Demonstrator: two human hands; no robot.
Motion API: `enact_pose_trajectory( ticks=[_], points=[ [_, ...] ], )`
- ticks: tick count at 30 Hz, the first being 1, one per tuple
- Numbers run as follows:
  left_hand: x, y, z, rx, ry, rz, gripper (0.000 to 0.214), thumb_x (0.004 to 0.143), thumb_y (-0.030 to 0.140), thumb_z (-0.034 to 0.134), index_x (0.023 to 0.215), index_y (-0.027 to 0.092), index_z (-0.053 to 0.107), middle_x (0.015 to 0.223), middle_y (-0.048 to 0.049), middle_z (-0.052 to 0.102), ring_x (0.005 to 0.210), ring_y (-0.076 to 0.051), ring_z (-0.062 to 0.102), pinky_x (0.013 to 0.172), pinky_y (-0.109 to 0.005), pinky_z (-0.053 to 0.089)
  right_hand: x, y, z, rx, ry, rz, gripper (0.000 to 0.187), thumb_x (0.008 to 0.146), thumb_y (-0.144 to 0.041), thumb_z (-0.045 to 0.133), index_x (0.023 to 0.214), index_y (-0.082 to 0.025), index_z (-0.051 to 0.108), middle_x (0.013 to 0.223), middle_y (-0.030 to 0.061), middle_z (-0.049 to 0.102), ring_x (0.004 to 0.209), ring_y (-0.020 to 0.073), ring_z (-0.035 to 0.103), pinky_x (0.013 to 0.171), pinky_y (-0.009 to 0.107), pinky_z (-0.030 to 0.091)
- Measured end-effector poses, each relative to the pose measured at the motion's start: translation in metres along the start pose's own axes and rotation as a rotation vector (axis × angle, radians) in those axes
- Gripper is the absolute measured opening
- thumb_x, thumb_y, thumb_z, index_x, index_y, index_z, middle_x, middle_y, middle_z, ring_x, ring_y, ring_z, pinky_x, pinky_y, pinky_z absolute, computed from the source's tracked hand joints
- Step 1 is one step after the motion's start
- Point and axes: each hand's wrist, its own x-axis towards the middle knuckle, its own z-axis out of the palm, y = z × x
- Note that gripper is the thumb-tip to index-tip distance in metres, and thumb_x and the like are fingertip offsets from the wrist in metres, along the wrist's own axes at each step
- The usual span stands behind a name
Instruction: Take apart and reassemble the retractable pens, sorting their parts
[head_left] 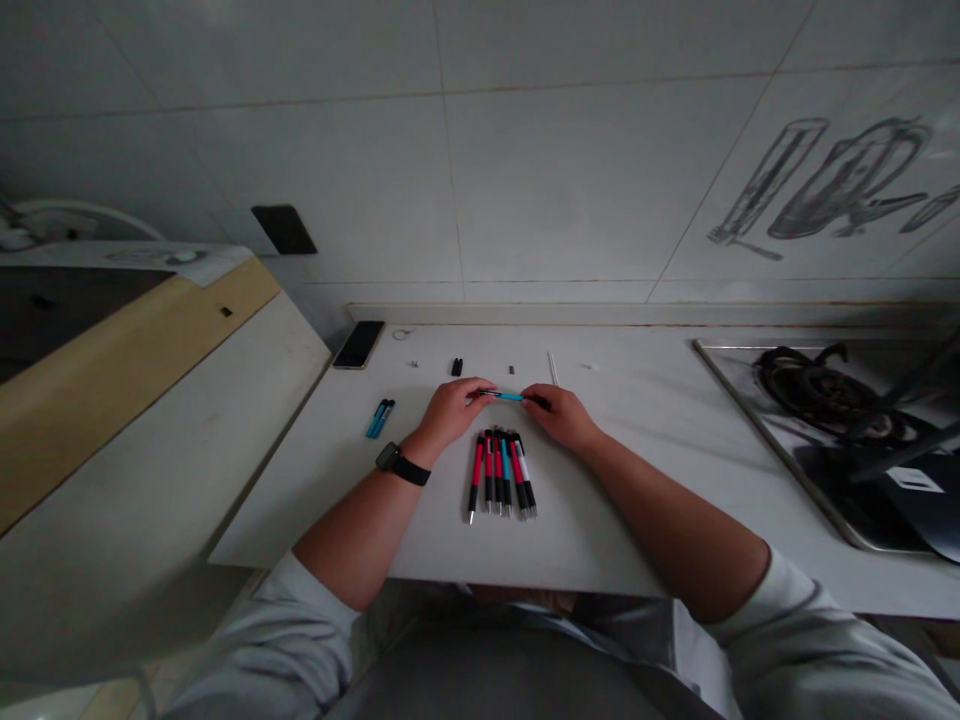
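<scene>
My left hand [456, 408] and my right hand [561, 413] hold the two ends of a blue pen [504, 396], level above the white counter [645, 440]; both hands have their fingers closed on it. Just below them lies a row of several pens [501, 474], red, blue and white with black grips, tips pointing toward me. A black watch [391, 458] sits on my left wrist.
Blue pen parts [379, 418] lie to the left. A dark phone [359, 343], small black pieces [457, 367] and a white refill tube [553, 368] rest near the wall. A gas hob [832, 410] fills the right side. A wooden-edged surface [150, 340] stands at left.
</scene>
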Motion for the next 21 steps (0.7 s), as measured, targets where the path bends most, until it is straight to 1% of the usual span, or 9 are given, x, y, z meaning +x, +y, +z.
enact_pose_trajectory(
  ticks=[4,9,12,15,18,21],
  points=[
    [0.002,-0.003,-0.003,-0.057,0.024,-0.043,0.014,0.091,0.028,0.07,0.102,0.021,0.075,0.1,-0.0031,0.078,0.091,-0.018,0.072,0.089,-0.031,0.057,0.001,0.002,0.001,0.036,0.029,0.033,0.025,0.093,-0.039,0.056,0.097,-0.022,0.074,0.084,0.0037,0.072,0.071,0.0171,0.059,0.069,0.029,0.043],
    [0.006,-0.016,-0.016,-0.089,0.057,-0.079,0.016,0.091,0.031,0.068,0.1,0.02,0.074,0.095,-0.0025,0.076,0.087,-0.017,0.068,0.082,-0.028,0.053,0.001,0.007,0.001,0.046,0.079,0.077,0.022,0.091,-0.037,0.058,0.094,-0.021,0.073,0.083,0.0032,0.073,0.069,0.0168,0.06,0.067,0.028,0.044],
    [0.008,-0.025,-0.025,-0.063,0.039,-0.141,0.019,0.09,0.031,0.066,0.102,0.019,0.074,0.089,-0.0019,0.074,0.079,-0.016,0.065,0.074,-0.026,0.05,0.001,0.007,-0.003,-0.037,0.087,0.081,0.018,0.09,-0.031,0.058,0.093,-0.022,0.074,0.087,0.0032,0.074,0.076,0.0175,0.064,0.072,0.028,0.045],
    [0.007,-0.028,-0.029,0.012,0.015,-0.185,0.02,0.091,0.031,0.063,0.102,0.018,0.074,0.085,-0.0018,0.072,0.075,-0.015,0.062,0.069,-0.025,0.046,0.0,0.004,-0.006,-0.179,0.073,0.084,0.017,0.091,-0.026,0.058,0.095,-0.022,0.074,0.093,0.0044,0.075,0.083,0.0183,0.066,0.077,0.027,0.046],
    [0.006,-0.025,-0.029,0.091,-0.027,-0.174,0.02,0.093,0.032,0.061,0.1,0.018,0.074,0.086,-0.0024,0.073,0.073,-0.015,0.06,0.067,-0.025,0.044,-0.002,0.001,-0.007,-0.298,0.029,0.081,0.018,0.092,-0.024,0.058,0.098,-0.022,0.075,0.099,0.0063,0.075,0.088,0.0189,0.066,0.08,0.027,0.045],
    [0.004,-0.017,-0.027,0.151,-0.072,-0.131,0.019,0.094,0.031,0.061,0.097,0.018,0.074,0.088,-0.0036,0.074,0.074,-0.016,0.061,0.067,-0.026,0.043,-0.004,-0.001,-0.006,-0.354,-0.02,0.071,0.019,0.094,-0.025,0.057,0.1,-0.022,0.075,0.101,0.0074,0.073,0.089,0.0187,0.065,0.081,0.027,0.045]
  ],
)
